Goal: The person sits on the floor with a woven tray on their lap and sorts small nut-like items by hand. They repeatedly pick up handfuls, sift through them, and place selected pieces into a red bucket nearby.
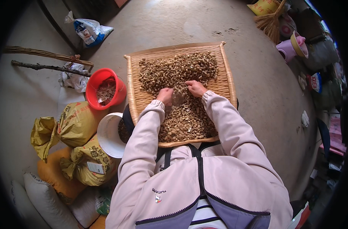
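Note:
A woven wicker winnowing tray (136,97) rests across my lap. Small nuts that look like unshelled peanuts (179,67) lie thick over its far half. A second heap of paler nuts (185,123) covers the near end, with a few broken shells among them. My left hand (165,96) is blurred and curled at the middle of the tray, against the nuts. Opposite it, my right hand (196,88) has bent fingers at the edge of the far heap. Nuts between the two hands are blurred. Whether either hand grips any is hidden.
Left of the tray stand a red bucket (119,88) with dry debris and a white bucket (108,134). Tied yellow sacks (79,120) crowd beside them, one with a phone-like object (95,167) on it. A straw broom (270,24) leans at the far right.

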Action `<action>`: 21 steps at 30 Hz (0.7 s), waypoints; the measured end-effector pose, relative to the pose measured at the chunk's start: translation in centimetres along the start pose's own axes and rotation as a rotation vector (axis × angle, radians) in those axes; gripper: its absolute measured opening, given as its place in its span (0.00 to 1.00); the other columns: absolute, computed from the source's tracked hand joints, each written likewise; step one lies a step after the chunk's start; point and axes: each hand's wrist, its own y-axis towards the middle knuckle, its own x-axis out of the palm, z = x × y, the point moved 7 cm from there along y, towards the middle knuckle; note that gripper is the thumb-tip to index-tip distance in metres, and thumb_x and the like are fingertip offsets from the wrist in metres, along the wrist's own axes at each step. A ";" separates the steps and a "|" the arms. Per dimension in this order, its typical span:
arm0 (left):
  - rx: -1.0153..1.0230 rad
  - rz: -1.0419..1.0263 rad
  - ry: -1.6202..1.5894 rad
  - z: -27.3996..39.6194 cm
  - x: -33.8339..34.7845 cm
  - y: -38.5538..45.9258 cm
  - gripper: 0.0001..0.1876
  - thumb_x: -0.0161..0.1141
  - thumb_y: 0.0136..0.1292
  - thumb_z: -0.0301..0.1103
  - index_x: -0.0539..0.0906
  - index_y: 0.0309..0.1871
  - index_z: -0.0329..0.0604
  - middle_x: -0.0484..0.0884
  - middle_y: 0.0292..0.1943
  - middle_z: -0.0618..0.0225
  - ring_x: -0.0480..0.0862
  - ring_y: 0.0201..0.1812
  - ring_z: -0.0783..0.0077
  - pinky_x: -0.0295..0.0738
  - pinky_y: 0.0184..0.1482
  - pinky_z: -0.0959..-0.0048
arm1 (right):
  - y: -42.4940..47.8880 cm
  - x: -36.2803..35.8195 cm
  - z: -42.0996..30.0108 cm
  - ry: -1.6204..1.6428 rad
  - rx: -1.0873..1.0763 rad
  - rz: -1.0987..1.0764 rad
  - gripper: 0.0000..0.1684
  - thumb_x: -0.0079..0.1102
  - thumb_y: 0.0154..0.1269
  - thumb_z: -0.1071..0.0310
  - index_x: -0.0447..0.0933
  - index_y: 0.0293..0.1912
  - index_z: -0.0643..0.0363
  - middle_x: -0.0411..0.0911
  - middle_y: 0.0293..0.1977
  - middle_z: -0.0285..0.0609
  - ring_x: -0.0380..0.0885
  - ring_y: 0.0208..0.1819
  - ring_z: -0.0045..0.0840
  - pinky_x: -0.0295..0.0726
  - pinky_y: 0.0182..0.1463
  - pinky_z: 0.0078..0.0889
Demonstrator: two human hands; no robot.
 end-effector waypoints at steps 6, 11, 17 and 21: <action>0.379 -0.350 0.717 1.7 4.4 -5.5 0.17 0.60 0.68 0.40 0.84 0.55 0.43 0.89 0.40 0.61 0.87 0.37 0.68 0.80 0.43 0.69 | -5.8 -1.3 -2.3 -0.403 -0.028 -0.459 0.26 0.47 0.56 0.76 0.83 0.53 0.53 0.84 0.43 0.53 0.83 0.45 0.42 0.81 0.48 0.41; 0.445 -0.357 1.099 3.5 1.6 -12.8 0.16 0.64 0.62 0.37 0.86 0.53 0.51 0.87 0.45 0.56 0.87 0.45 0.56 0.81 0.49 0.63 | -12.3 -6.1 -2.8 -0.576 0.027 -0.401 0.22 0.52 0.54 0.75 0.85 0.48 0.49 0.84 0.38 0.49 0.83 0.43 0.41 0.80 0.45 0.42; 0.517 0.009 0.957 5.0 -4.3 -16.4 0.15 0.65 0.60 0.38 0.87 0.50 0.49 0.87 0.33 0.57 0.87 0.33 0.58 0.80 0.39 0.63 | -14.2 -9.3 -3.6 -0.481 0.062 0.012 0.13 0.56 0.60 0.70 0.86 0.42 0.50 0.85 0.38 0.49 0.84 0.41 0.43 0.81 0.46 0.43; 0.518 0.144 0.748 4.3 -5.0 -16.0 0.13 0.64 0.62 0.39 0.88 0.45 0.41 0.85 0.26 0.56 0.86 0.29 0.60 0.78 0.34 0.65 | -11.4 -7.1 -3.0 -0.401 0.084 0.093 0.10 0.57 0.64 0.64 0.86 0.41 0.51 0.85 0.34 0.48 0.84 0.35 0.42 0.83 0.42 0.45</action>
